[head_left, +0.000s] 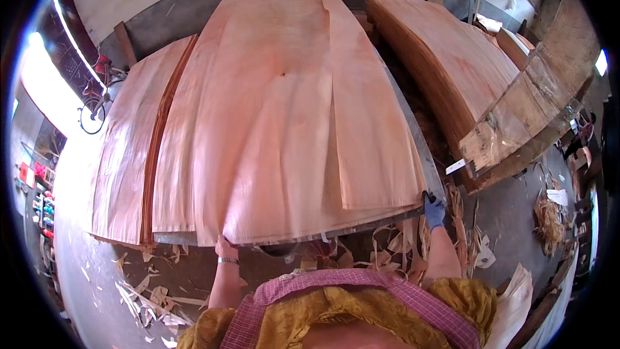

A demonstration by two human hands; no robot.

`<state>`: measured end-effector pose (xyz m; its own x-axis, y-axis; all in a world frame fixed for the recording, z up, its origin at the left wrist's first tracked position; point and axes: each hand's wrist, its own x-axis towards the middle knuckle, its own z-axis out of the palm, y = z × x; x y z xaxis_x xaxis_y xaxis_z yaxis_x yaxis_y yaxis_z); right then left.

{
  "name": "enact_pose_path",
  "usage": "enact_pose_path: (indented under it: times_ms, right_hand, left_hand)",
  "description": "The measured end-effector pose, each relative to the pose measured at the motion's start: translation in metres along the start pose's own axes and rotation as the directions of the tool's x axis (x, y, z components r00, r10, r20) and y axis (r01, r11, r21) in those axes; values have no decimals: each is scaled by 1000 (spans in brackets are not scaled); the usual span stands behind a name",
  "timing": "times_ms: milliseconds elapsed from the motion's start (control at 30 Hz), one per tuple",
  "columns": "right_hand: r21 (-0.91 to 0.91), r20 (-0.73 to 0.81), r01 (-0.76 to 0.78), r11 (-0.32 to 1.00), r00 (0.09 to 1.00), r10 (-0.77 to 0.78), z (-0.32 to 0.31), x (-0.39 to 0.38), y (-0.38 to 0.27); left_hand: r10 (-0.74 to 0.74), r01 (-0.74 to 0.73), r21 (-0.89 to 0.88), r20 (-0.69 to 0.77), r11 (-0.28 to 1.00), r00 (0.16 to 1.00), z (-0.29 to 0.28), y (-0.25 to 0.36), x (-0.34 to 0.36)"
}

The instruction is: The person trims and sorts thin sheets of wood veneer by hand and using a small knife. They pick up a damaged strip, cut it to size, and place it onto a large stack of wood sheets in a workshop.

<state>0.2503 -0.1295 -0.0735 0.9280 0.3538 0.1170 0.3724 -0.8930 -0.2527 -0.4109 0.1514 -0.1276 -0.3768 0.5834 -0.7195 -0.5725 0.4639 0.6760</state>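
Note:
A wide, pale pinkish wood veneer sheet [265, 129] lies lengthwise before me on a sheet-topped table. Over its right side lies a narrower veneer strip [374, 155], whose near end stops short of the wide sheet's edge. My left hand [226, 247], bare and with a band at the wrist, is closed on the wide sheet's near edge; its fingertips are mostly hidden. At the near right corner my right hand [434, 211], in a blue glove with dark fingertips, pinches the veneer edge beside the strip's corner.
Stacked veneer stands at the left [123, 148] and in a thick pile at the right [445, 52]. A rough wooden board structure [529, 103] juts in at the right. Veneer scraps [158, 297] litter the floor around me. A bicycle [92, 115] stands at the far left.

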Motion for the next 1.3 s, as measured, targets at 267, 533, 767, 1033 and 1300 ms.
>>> enact_pose_path:
  times_ms: [267, 533, 767, 1033, 1300]
  right_hand:
    - [-233, 173, 86, 969, 984, -46, 28, 53, -29]
    - [131, 287, 312, 941, 896, -338, 60, 50, -45]
    - [785, 552, -401, 472, 799, -240, 48, -72, -19]
    - [601, 489, -168, 781, 851, -193, 3, -23, 57]
    - [701, 595, -431, 568, 792, -133, -52, 2, 67]
  left_hand:
    - [201, -199, -45, 39, 979, 979, 26, 34, 25]
    - [311, -300, -223, 12, 927, 950, 34, 60, -7]
    - [840, 3, 972, 200, -234, 504, 49, -35, -81]
    - [178, -680, 297, 954, -670, 241, 194, -160, -257]
    - [-42, -645, 396, 832, -653, 553, 203, -167, -248]
